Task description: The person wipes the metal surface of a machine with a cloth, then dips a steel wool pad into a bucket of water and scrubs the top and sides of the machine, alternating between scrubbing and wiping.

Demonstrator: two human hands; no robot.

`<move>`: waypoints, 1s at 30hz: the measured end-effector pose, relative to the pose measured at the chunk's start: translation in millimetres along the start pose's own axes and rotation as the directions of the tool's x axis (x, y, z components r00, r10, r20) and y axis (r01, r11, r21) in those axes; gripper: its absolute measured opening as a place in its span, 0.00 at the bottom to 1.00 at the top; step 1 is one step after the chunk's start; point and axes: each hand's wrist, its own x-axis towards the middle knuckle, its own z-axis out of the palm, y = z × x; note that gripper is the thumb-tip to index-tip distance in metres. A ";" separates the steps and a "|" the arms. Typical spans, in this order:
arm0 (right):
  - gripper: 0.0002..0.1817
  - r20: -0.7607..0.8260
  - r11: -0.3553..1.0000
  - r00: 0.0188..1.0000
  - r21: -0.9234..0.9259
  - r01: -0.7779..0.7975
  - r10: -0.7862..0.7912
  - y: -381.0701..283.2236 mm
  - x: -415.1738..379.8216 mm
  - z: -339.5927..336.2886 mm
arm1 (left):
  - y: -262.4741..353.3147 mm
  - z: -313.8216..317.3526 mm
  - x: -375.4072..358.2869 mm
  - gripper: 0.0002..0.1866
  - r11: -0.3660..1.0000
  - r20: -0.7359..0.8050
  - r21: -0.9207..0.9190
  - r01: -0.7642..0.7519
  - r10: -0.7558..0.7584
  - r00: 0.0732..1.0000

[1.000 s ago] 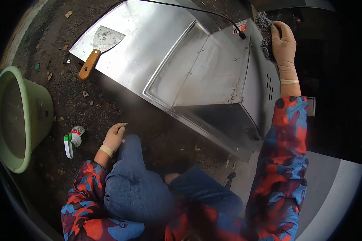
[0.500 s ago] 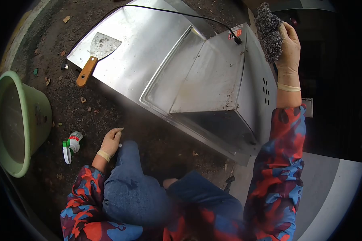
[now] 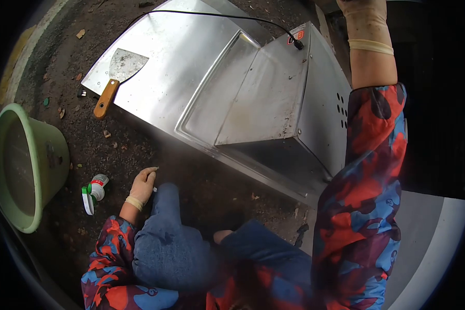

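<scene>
Resting on the dirt at lower left of the frame, the gloved left hand (image 3: 142, 183) lies loosely curled and holds nothing, apparently propping the crouching person beside the knee. A small capped bottle (image 3: 93, 190) lies just left of it, and a green basin (image 3: 28, 165) sits at the far left edge. The right hand (image 3: 366, 18) is raised to the top edge, cut off there, so its grip cannot be told. Below it the stainless steel cabinet (image 3: 212, 77) lies tilted on the ground, a black cable (image 3: 217, 14) crossing its top. A wooden-handled scraper (image 3: 113, 77) rests near its upper-left corner, handle overhanging the edge. Bare ground between cabinet and knees leaves open room.
</scene>
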 end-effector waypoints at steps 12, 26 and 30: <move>0.14 0.176 0.160 0.972 -0.966 0.201 -0.156 115.4 -1.5 -45.4 | 3.5 -3.4 -1.4 0.15 0.999 -0.005 -0.048 -0.017 0.016 1.000; 0.11 0.507 -0.137 0.675 -0.737 0.662 0.536 80.6 -54.8 -4.5 | -2.9 2.7 3.5 0.15 0.999 -0.004 -0.018 -0.042 0.042 0.999; 0.08 0.443 -0.072 0.437 -0.632 0.771 0.783 78.3 -101.0 30.2 | 21.9 2.5 -6.2 0.15 0.993 0.010 -0.112 0.043 -0.043 0.999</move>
